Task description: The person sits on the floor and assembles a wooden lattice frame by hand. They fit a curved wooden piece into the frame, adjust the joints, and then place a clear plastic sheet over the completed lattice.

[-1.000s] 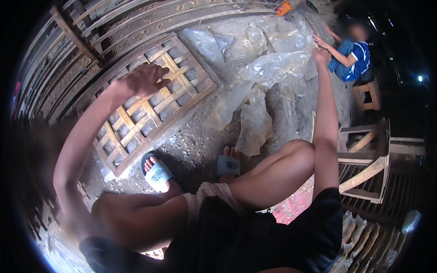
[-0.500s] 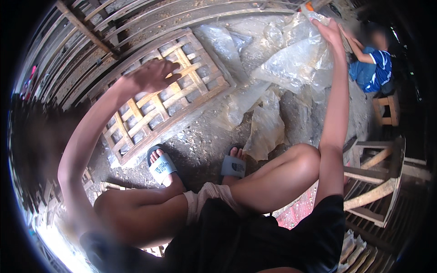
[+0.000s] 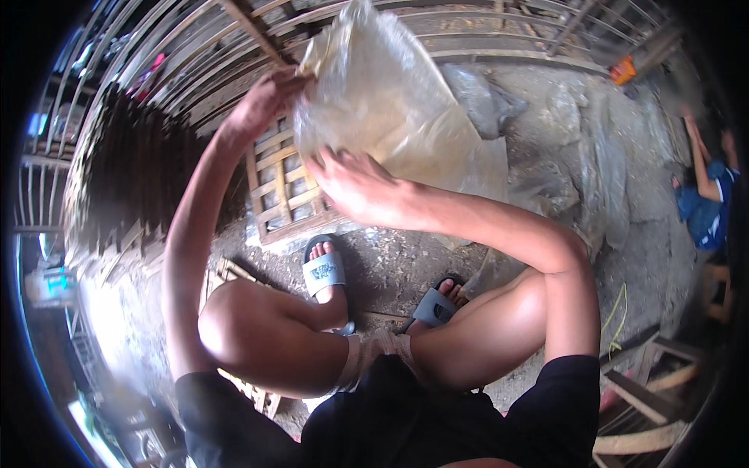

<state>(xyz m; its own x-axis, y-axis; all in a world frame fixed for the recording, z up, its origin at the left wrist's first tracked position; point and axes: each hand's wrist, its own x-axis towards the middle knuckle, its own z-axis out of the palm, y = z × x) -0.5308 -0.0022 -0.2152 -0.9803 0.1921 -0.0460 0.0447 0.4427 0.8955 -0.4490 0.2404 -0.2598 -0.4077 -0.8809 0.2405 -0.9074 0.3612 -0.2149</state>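
Note:
A large, cloudy plastic sheet point(image 3: 382, 101) is stretched up over a wooden lattice panel point(image 3: 273, 183) on the ground, hiding most of it. At the sheet's left edge, the fingers of my left hand point(image 3: 265, 105) are closed on the plastic. Lower on the same edge, my right hand point(image 3: 355, 186) reaches across with its fingers curled onto the sheet; its fingertips are partly hidden. The sheet's right part hangs toward the ground behind my right forearm.
More crumpled plastic point(image 3: 484, 97) lies on the dirt floor toward the right. Thin wooden slats point(image 3: 129, 171) are stacked at left. A slatted wooden frame point(image 3: 647, 398) stands at lower right. Another person in a blue shirt point(image 3: 708, 207) is at the far right.
My right hand has swung from the far right to the left, bringing the plastic sheet over the lattice panel. My left hand, empty before, now grips its edge. The view has turned rightward.

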